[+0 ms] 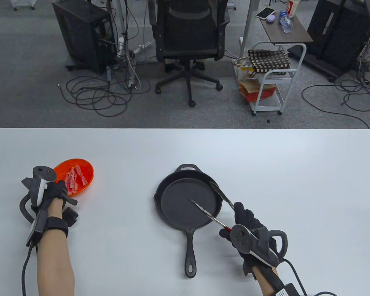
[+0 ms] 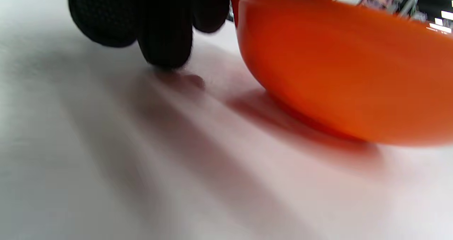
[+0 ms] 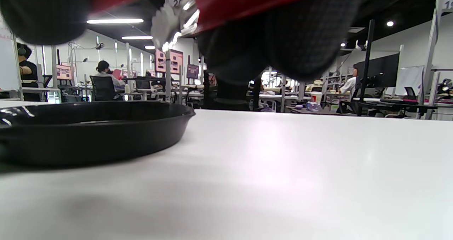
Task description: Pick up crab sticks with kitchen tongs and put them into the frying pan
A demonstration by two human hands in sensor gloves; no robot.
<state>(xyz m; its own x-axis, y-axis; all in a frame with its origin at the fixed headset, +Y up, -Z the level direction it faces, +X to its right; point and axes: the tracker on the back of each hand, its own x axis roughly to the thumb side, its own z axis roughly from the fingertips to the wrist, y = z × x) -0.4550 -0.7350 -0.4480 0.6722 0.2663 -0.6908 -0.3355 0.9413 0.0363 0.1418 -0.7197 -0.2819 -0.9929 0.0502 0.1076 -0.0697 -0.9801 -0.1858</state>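
An orange bowl [image 1: 80, 168] at the table's left holds several red-and-white crab sticks [image 1: 75, 180]. My left hand [image 1: 57, 189] rests at the bowl's near-left edge; in the left wrist view its fingertips [image 2: 164, 38] touch the table beside the bowl [image 2: 336, 73]. A black cast-iron frying pan [image 1: 188, 202] lies mid-table, handle toward me, with nothing in it. My right hand [image 1: 245, 222] grips metal kitchen tongs [image 1: 214, 205] by their red-tipped handle end. The tongs' arms are spread apart over the pan's right side and carry nothing. The right wrist view shows the pan [image 3: 88, 133] side-on.
The white table [image 1: 296, 172] stretches wide to the right of the pan. Beyond its far edge stand an office chair [image 1: 189, 40], a white trolley [image 1: 271, 80] and floor cables [image 1: 98, 95].
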